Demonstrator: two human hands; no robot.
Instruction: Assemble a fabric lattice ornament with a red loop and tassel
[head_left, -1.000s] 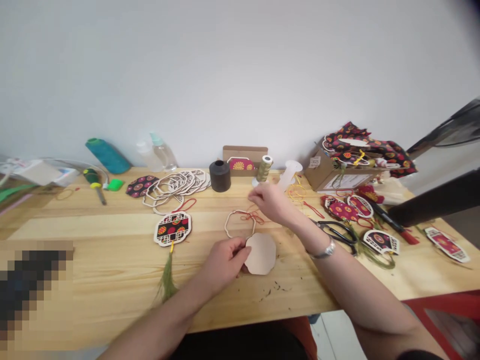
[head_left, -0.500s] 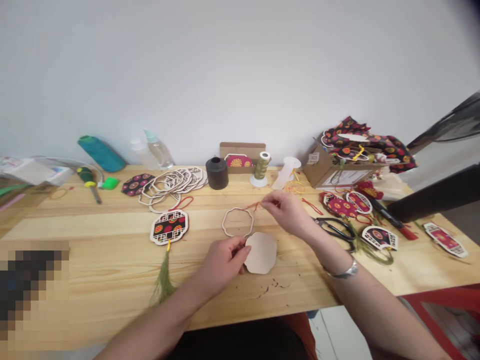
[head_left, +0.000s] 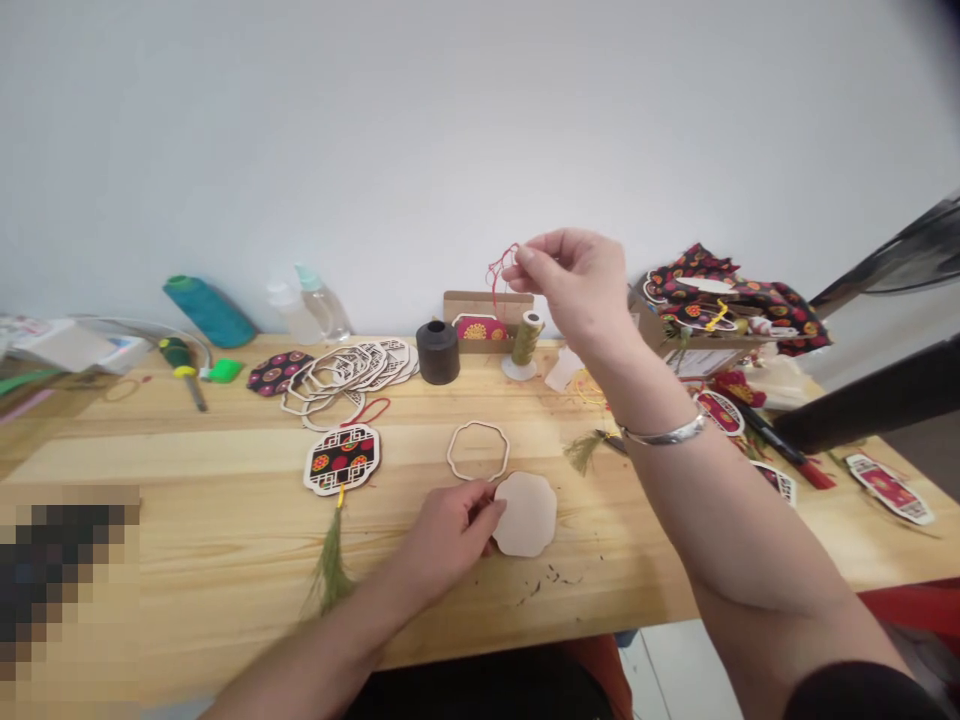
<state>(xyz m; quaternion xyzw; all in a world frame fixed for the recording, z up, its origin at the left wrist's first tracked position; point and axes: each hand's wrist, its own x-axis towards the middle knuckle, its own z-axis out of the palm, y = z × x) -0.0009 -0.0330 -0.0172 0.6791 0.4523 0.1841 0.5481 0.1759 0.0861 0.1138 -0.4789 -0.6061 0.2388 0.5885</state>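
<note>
My left hand (head_left: 466, 525) pinches the left edge of a pale scalloped wooden plate (head_left: 526, 515), thumb on top, low over the front of the table. Raised high in front of the wall, my right hand (head_left: 574, 280) is closed, thumb against finger, on a thin red cord (head_left: 501, 268) that dangles in loose loops. A thin scalloped wooden ring (head_left: 478, 452) lies flat just behind the plate. To the left rests a framed pendant (head_left: 343, 460) with dark flowered fabric, a red loop (head_left: 373, 411) above it and a green tassel (head_left: 330, 565) below.
Behind are stacked wooden frames (head_left: 360, 368), a black cylinder (head_left: 438, 353), an olive thread spool (head_left: 527, 345) and a teal thread cone (head_left: 210, 311). A screwdriver (head_left: 182, 368) lies left. At right stand a cardboard box (head_left: 694, 358) heaped with fabric and a black post (head_left: 870, 390).
My right hand has risen from the table, lifting the red cord up before the wall. My left hand stays on the plate. A green tassel beside the scissors now shows under the right arm.
</note>
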